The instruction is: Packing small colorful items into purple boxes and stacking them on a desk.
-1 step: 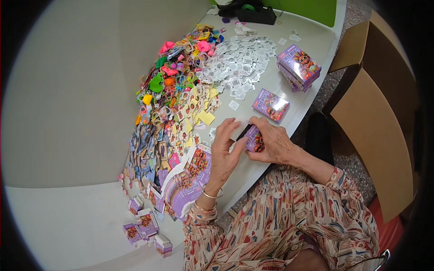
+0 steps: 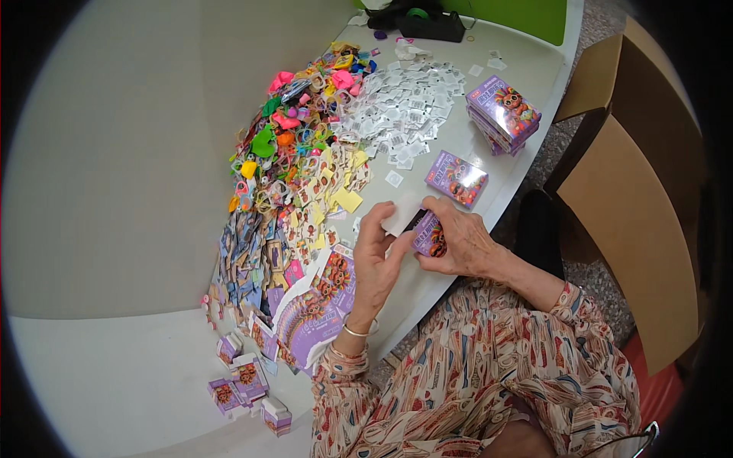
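Purple little cartons (image 2: pixel 248 393) stand assembled at the near edge of the pale table (image 2: pixel 114 229), their flaps closed, so their contents cannot be seen. Just beyond them a fan of flat purple carton blanks (image 2: pixel 317 305) lies unfolded beside the left wrist. The left hand (image 2: pixel 376 263) has its fingers loosely curled, the tips pinching a small white slip (image 2: pixel 401 219) and touching the small purple box (image 2: pixel 429 235), which sits near the table's right edge, straight before the person. The right hand (image 2: pixel 462 240) is cupped over that box from the right, thumb and fingers pressed on its sides. Both hands sit as in the earlier frame, and nothing on the table has shifted. Farther along the right edge lies a single closed purple box (image 2: pixel 456 177), and beyond it a stack of closed purple boxes (image 2: pixel 502 113). Toward the middle spreads a heap of printed cards (image 2: pixel 259 244), then bright plastic trinkets (image 2: pixel 294 130) and a scatter of white slips (image 2: pixel 408 107). A black tape dispenser (image 2: pixel 427 21) stands at the far edge. Open brown cardboard boxes (image 2: pixel 634 206) stand off the table's right side; their insides are hidden.
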A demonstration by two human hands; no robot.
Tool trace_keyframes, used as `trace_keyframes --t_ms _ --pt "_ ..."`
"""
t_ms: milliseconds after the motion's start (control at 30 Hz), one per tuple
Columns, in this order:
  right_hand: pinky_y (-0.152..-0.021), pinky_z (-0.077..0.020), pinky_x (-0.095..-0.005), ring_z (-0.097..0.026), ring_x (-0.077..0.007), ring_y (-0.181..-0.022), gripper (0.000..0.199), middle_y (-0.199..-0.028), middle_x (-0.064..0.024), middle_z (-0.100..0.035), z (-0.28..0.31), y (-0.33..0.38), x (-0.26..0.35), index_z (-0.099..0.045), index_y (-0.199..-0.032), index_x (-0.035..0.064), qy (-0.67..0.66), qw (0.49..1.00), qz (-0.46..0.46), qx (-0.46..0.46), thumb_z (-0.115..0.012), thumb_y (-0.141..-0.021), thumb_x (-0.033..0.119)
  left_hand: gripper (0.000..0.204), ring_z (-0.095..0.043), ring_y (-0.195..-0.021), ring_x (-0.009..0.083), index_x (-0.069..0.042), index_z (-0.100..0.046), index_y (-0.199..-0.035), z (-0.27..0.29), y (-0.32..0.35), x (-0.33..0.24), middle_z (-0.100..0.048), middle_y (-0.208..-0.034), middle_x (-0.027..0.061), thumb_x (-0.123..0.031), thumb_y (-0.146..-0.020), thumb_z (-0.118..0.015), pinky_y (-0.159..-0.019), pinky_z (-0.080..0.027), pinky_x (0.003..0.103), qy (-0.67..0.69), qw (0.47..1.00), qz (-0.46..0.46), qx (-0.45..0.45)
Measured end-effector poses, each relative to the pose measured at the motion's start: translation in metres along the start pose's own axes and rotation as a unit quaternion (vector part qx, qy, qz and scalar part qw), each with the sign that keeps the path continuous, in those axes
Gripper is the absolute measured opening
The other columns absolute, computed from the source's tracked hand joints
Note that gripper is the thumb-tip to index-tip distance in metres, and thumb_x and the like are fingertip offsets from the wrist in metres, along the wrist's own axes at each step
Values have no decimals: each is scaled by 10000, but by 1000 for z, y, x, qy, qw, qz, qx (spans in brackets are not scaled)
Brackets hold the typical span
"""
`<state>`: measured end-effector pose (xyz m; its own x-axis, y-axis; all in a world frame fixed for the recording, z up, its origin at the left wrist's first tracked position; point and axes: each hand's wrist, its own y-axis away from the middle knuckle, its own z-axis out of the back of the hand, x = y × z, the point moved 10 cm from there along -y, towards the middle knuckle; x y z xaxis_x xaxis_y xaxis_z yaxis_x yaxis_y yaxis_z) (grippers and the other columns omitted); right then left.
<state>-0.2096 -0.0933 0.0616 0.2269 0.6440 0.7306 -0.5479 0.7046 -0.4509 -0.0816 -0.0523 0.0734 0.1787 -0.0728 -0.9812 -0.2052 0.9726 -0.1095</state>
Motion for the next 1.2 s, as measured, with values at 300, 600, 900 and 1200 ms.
trace_keyframes --t_ms 300,600,900,1200 --pt "-646 -507 -447 -594 -389 -849 792 -1000 -195 -505 16 -3 3 -361 -1271 29 -50 998 23 -5 -774 -624 226 256 -614 -978 122 -32 -555 -1198 -21 11 40 -658 -1061 50 -88 -949 -569 -868 -504 327 360 889 277 69" --pt "-632 -515 -461 -603 -405 -771 808 -998 -210 -512 4 2 6 -333 -1290 4 14 998 7 53 -751 -649 263 404 -590 -1004 96 58 -463 -1350 -23 14 3 -648 -1148 62 -142 -1000 -486 -891 -466 248 -102 993 54 -1" --pt "-677 -522 -458 -629 -412 -830 884 -956 -249 -577 -3 7 2 -293 -1308 -66 31 996 -29 77 -767 -636 261 370 -566 -1047 101 51 -528 -1303 -23 19 32 -625 -1197 100 -141 -987 -534 -904 -457 242 147 975 168 -3" --pt "-631 -520 -464 -613 -415 -780 884 -964 -241 -531 -6 10 3 -274 -1311 -52 29 995 -13 93 -764 -643 256 298 -579 -898 67 43 -592 -1235 -13 14 28 -662 -1029 42 -96 -974 -553 -788 -477 210 -48 993 106 -3"
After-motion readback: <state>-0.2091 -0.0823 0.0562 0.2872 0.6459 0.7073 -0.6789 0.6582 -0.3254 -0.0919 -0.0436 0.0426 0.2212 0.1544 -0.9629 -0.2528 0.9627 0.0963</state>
